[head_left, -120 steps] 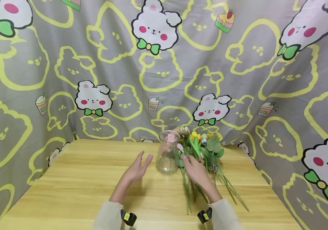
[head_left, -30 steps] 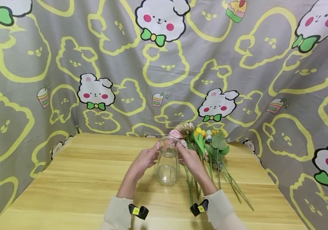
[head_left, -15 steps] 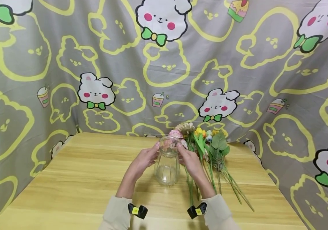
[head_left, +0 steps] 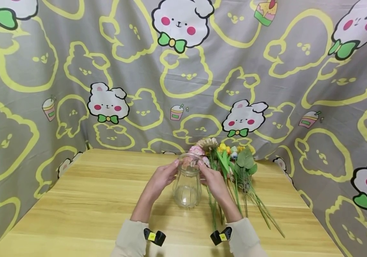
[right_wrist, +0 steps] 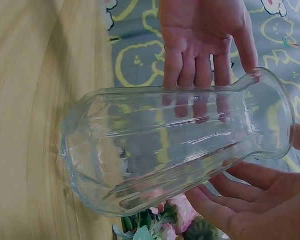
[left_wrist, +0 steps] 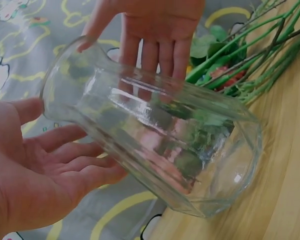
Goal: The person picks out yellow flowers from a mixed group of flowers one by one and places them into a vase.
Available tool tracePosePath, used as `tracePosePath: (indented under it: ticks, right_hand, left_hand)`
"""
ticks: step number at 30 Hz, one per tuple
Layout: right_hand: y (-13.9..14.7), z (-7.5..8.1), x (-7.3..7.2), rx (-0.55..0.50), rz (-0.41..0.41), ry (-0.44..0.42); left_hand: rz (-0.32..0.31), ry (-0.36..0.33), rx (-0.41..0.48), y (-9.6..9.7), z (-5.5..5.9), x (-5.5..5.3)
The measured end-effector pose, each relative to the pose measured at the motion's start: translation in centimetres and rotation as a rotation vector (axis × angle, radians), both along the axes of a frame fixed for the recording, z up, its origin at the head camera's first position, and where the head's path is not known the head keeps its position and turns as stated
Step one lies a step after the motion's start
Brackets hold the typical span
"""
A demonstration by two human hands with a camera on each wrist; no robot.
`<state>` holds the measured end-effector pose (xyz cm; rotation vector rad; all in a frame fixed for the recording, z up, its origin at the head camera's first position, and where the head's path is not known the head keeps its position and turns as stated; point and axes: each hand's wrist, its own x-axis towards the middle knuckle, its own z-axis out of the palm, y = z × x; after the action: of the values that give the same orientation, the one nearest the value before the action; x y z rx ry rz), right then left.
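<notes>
A clear glass vase [head_left: 187, 192] is upright at the middle of the table, its base right at the wooden top. My left hand [head_left: 161, 179] and right hand [head_left: 213, 178] hold it from either side, thumbs at the neck just under the rim, fingers reaching along the far side. Both wrist views show the vase [left_wrist: 155, 125] [right_wrist: 180, 135] between the two palms, with nothing inside it; what colour shows is seen through the glass. Beyond it and to the right lies a bunch of flowers, among them a pink bloom [head_left: 197, 149] and yellow-orange tulips [head_left: 224, 148].
Long green stems [head_left: 267, 212] from the bunch run towards the front right, some beside my right forearm. A broad green leaf [head_left: 245, 157] lies on top. The wooden table [head_left: 90, 203] is bounded by a grey patterned curtain [head_left: 151, 78] behind and at the sides.
Four seconds ago both hands were apart from the vase. By one second ago they held its neck and it stood nearer to me. Since then hands and vase have hardly moved.
</notes>
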<state>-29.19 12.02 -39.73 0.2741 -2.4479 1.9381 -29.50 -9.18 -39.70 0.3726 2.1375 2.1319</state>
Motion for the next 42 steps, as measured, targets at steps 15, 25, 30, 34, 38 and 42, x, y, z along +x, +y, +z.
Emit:
tracePosePath:
  ticks: [15,25,30,34,38,42]
  right_hand:
    - [0.0,-0.2,0.4,-0.003,-0.028,0.005]
    - [-0.3,-0.3,0.3,-0.020,-0.058,-0.007]
    - [-0.3,-0.2,0.4,-0.035,-0.041,-0.025]
    - [-0.1,0.1,0.4,-0.039,-0.045,-0.038]
    - [0.4,0.5,0.4,-0.037,-0.059,-0.060]
    - [1.6,1.2,0.1,-0.061,-0.064,-0.084]
  left_hand:
    - [0.139,0.031,-0.051,1.1,1.0,1.1]
    - [0.072,0.023,-0.040,0.6,1.1,1.0]
    - [0.082,0.059,-0.078,0.6,0.9,1.0]
    - [0.095,0.066,-0.093,0.6,0.8,1.0]
    - [0.099,0.063,-0.095,0.6,0.7,1.0]
    - [0.103,0.061,-0.101,0.4,0.7,0.8]
